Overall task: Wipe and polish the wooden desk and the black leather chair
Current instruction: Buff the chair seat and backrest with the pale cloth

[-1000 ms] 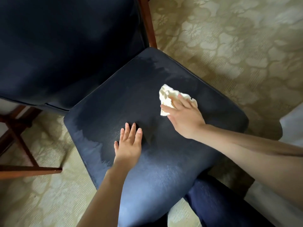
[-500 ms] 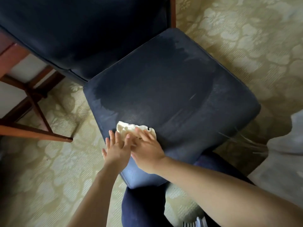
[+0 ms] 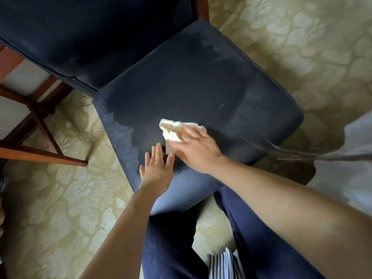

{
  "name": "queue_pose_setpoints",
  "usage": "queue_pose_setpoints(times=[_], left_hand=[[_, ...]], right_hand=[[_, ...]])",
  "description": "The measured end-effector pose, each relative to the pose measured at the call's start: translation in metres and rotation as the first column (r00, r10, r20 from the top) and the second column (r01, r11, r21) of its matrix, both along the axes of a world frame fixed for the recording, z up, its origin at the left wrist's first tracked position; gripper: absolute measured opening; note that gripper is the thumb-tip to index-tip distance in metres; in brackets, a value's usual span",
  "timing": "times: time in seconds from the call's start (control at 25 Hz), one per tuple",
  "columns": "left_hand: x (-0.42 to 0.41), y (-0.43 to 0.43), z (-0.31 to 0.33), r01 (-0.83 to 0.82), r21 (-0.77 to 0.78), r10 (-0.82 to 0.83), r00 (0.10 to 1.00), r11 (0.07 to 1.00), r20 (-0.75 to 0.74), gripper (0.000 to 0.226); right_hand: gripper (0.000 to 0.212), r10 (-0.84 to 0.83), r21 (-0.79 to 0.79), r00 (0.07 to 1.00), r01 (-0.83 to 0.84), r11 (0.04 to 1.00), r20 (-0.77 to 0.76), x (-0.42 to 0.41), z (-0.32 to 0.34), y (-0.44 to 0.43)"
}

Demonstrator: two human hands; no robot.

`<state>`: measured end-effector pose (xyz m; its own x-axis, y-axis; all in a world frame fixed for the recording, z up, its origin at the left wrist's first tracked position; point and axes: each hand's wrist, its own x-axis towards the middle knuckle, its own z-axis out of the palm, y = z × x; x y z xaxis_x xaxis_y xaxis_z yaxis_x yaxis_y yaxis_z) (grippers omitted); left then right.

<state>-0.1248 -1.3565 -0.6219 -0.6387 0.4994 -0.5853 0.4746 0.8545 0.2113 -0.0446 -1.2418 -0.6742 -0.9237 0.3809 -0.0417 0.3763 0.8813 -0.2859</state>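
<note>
On chair seat (image 3: 265, 113), damp patch (image 3: 181, 87) w/ cloth (image 3: 172, 130), floral carpet (image 3: 291, 37) around

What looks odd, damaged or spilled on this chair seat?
Nothing looks torn or spilled. The chair seat is patchy: a darker, wet-looking area across the middle, duller grey along the edges, and a pale streak on its right side. That fits a half-wiped seat, with the right hand pressing the cloth.

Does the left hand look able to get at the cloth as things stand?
Probably yes: the left hand lies flat on the chair seat, fingertips close beside the cloth with nothing between; the right hand pressing it covers only part.
</note>
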Motion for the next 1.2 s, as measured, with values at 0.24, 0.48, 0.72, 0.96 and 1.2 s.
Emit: queue_pose_setpoints(times=[0.24,0.48,0.72,0.96,1.2], left_hand=[[0.029,0.038,0.011,0.114,-0.026,-0.113,0.993,0.993,0.027,0.051],[0.026,0.038,0.004,0.166,-0.041,-0.164,0.985,0.985,0.048,0.053],[0.010,0.007,0.002,0.189,-0.067,-0.187,0.982,0.980,0.026,0.050],[-0.011,-0.020,0.007,0.186,-0.116,-0.192,0.980,0.976,-0.045,0.048],[-0.029,-0.051,-0.011,-0.032,-0.015,0.032,0.999,0.999,-0.008,0.053]], right_hand=[[0.037,-0.259,0.021,0.966,0.259,0.966,0.010,0.071,0.010,0.106],[0.038,-0.619,-0.118,0.785,0.614,0.781,-0.014,0.099,0.001,0.119],[0.043,-0.842,-0.222,0.536,0.815,0.535,-0.059,0.085,-0.009,0.059],[0.040,-0.645,-0.162,0.749,0.624,0.764,-0.155,0.049,-0.011,-0.031],[0.049,-0.250,-0.203,0.965,0.231,0.952,-0.076,-0.013,-0.004,-0.116]])
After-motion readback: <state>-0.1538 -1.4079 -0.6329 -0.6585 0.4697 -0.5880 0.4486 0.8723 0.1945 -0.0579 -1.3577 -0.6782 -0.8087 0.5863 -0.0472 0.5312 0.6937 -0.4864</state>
